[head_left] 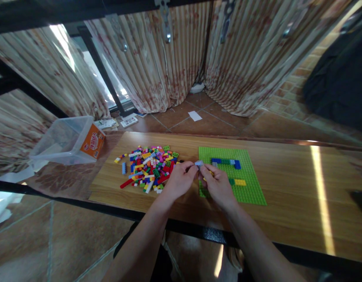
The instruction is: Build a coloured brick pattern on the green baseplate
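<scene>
My left hand [183,176] and my right hand [218,184] meet over the left edge of the green baseplate [251,192]. Between their fingertips is a small light-blue building brick [199,163], pinched by both. On the baseplate a row of blue and teal bricks [225,161] ends in a dark-blue brick [237,165] at its right. Nearer to me lies a row with a yellow brick [240,182] and a green one; my right hand covers its left part. To the left of my left hand spreads a pile of loose coloured bricks [151,166].
A clear plastic bin [63,137] with an orange label stands beyond the table's left end. A light-blue brick [123,168] and a red one [126,183] lie at the pile's left side. The wooden tabletop [289,196] extends right, crossed by a sunlit strip. Curtains hang behind.
</scene>
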`<state>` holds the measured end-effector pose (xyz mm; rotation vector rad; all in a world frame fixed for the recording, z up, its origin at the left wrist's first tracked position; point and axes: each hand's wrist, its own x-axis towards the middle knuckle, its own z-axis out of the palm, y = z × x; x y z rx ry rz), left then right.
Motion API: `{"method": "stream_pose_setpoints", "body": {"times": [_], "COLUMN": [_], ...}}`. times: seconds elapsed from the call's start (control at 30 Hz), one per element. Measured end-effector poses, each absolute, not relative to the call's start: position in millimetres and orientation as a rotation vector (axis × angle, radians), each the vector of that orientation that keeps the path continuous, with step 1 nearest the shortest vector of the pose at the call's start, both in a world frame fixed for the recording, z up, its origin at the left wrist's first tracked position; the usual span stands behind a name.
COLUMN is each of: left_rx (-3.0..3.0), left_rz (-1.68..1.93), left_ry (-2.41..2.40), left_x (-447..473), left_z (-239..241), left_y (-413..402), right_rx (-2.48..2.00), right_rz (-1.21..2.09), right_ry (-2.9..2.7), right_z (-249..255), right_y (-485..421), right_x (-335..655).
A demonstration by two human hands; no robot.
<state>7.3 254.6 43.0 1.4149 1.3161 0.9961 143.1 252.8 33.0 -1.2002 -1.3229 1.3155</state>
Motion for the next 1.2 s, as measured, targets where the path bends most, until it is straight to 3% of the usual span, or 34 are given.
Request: {"method": "stream_pose_setpoints", "body": {"times": [0.2, 0.43, 0.6, 0.83, 1.2], "left_rx": [0.937, 1.335, 1.410, 1.484, 1.963], "left_rz": [0.970, 0.942, 0.944, 0.956, 0.582], "left_ry": [1.263, 1.320, 1.272, 1.711, 2.210], "left_x": [14, 8, 0, -24, -43], "left_z": [48, 39, 40, 51, 52], "left_y": [252, 254, 257, 263, 257], "right_rx": [-1.208, -1.246, -1.245, -1.238, -1.432], "right_rz": [1.077, 0.966, 1.132, 1.371, 0.988], "right_ry": [-1.597, -1.695, -1.583, -1.199, -1.298], "right_z": [33, 34, 36, 35, 42], "right_y": [249, 246, 250, 256, 271], "right_x": [143, 142, 146, 152, 194]}}
